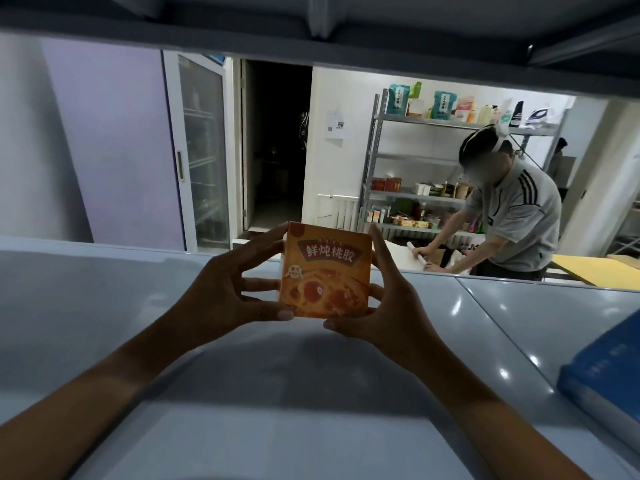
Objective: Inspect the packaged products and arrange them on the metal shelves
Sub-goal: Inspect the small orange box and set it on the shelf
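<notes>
The orange box (325,271) is held upright between both hands, printed face toward the camera, just above the grey metal shelf (104,306). The left hand (221,289) is curled round its left edge and the right hand (391,299) round its right edge, with thumbs at the bottom corners. Inspection is judged to be under way; placement has not yet been made. Only a blue box (609,368) is seen lying on this shelf, at the right edge. In the background another metal rack (375,157) is stocked with bags and cartons, and a person in a grey top (516,209) is bent over a counter (595,268).
</notes>
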